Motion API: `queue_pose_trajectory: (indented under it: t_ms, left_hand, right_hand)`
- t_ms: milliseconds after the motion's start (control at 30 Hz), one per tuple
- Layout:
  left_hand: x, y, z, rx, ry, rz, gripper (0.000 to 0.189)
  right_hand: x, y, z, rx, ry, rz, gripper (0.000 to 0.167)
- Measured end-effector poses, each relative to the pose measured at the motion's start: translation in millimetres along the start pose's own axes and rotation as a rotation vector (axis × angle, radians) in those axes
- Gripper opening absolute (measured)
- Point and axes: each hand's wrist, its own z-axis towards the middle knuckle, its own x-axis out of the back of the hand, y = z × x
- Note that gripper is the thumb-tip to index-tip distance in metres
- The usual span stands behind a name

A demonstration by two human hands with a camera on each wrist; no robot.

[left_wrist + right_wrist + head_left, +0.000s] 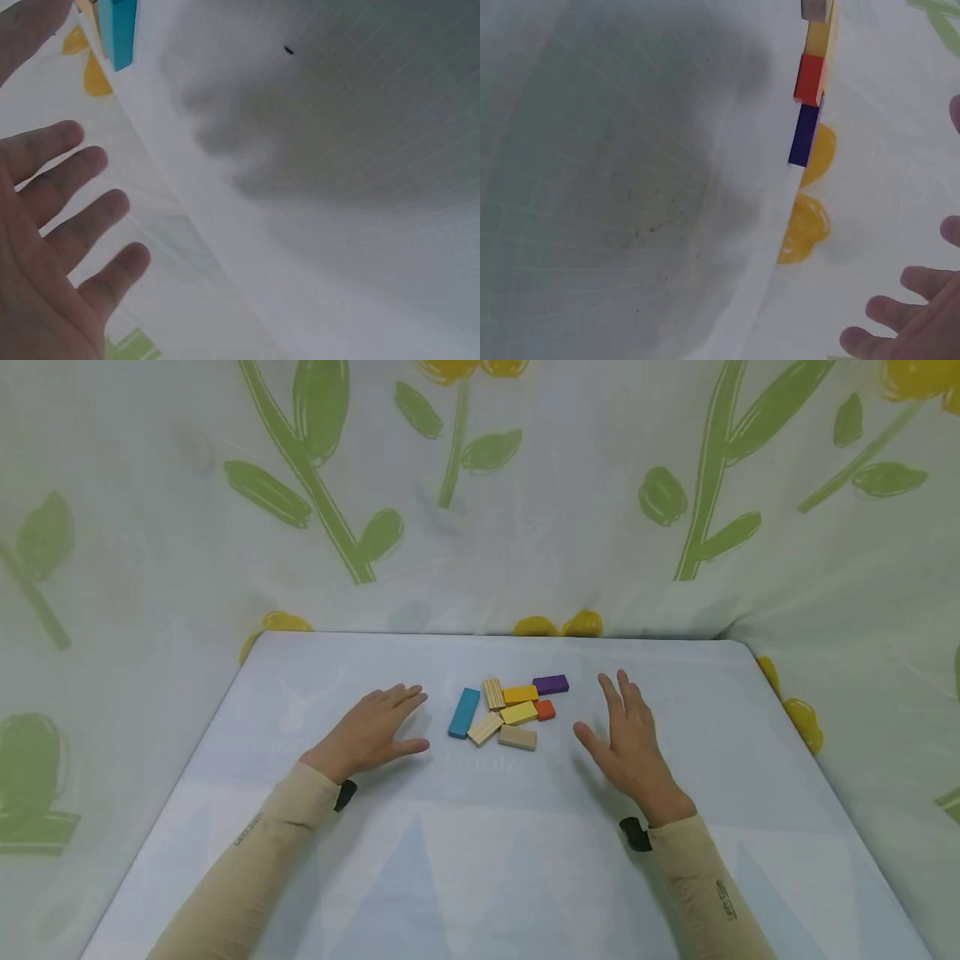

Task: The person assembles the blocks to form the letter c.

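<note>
Beside straight-edged, oblong wooden blocks [519,713], left hand [369,731] and right hand [632,747] hover, splayed

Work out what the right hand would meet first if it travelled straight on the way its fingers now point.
Probably the leaf-patterned cloth beyond the white table: the line of the right hand appears to pass right of the purple block, though depth and height are hard to judge.
</note>
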Motion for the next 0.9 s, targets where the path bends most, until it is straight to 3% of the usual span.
queue_pose_trajectory:
  t_ms: [300,467,633,900]
  left_hand:
    - [-1.4,-7.6,45.1,-0.075,-0.116,-0.046,0.088]
    - [-2.8,-2.3,65.7,-0.094,-0.171,-0.062,0.092]
    - [-6.7,4.0,77.2,-0.119,-0.204,-0.055,0.095]
    - [-9.4,8.8,83.2,-0.073,-0.287,-0.033,0.096]
  right_hand:
    - [-7.9,-3.5,0.5,0.009,-0.017,-0.034,0.085]
    - [-11.5,-9.5,1.5,0.019,-0.023,-0.037,0.085]
    - [-13.8,-16.3,2.7,0.030,-0.048,-0.008,0.086]
    - [-15.2,-24.3,6.1,0.061,-0.081,0.032,0.087]
